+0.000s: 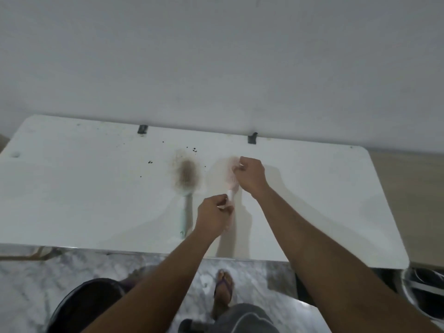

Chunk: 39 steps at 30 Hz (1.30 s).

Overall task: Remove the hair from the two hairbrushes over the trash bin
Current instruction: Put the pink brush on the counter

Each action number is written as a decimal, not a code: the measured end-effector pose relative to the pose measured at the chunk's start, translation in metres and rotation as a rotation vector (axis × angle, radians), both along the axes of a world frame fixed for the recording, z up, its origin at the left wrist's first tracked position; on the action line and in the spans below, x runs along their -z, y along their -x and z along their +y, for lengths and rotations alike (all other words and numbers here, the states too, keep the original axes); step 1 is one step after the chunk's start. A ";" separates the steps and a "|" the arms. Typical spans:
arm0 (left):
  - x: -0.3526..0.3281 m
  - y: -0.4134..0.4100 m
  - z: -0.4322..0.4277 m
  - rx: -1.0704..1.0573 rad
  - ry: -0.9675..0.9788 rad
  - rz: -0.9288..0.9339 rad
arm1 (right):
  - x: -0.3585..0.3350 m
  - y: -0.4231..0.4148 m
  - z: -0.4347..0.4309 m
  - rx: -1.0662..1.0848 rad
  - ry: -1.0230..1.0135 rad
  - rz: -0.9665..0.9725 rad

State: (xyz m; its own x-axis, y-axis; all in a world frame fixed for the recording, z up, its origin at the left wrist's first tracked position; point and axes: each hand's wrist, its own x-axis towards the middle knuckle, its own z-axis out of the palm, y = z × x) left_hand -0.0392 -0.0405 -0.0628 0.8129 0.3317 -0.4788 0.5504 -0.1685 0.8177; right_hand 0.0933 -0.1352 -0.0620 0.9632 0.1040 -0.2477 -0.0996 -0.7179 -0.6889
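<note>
— Where are your hands?
— Your left hand (pixel 212 217) grips the pale pink plastic hairbrush (pixel 231 186) by its handle. Your right hand (pixel 251 174) curls round its head, at the glossy white table (pixel 84 200).
— And the other brush?
— The mint-green hairbrush (pixel 187 179), matted with brown hair, lies just left of it. The round black trash bin (pixel 79 306) stands on the floor below.

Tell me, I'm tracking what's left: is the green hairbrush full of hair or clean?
Full: a brownish mat of hair covers the head of the green hairbrush on the table.

Head-worn wide-angle view, steeply downward, close over white table (pixel 72 200).
</note>
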 end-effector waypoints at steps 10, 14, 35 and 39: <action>0.011 -0.021 -0.009 0.172 -0.273 0.005 | 0.011 -0.013 0.006 -0.034 0.061 -0.017; 0.015 -0.020 -0.009 0.245 -0.382 -0.007 | 0.013 -0.004 0.007 0.025 0.003 -0.022; -0.008 -0.010 0.035 -0.050 -0.168 -0.099 | 0.004 -0.002 0.014 0.112 -0.091 -0.138; -0.023 0.010 0.088 -0.250 -0.184 -0.117 | -0.009 0.007 0.040 0.079 -0.222 -0.180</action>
State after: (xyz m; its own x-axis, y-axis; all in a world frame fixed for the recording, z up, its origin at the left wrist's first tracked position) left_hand -0.0493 0.0473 -0.0399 0.7409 0.6006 -0.3005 0.4979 -0.1909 0.8460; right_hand 0.0865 -0.0948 -0.0532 0.9969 0.0593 -0.0521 -0.0116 -0.5422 -0.8402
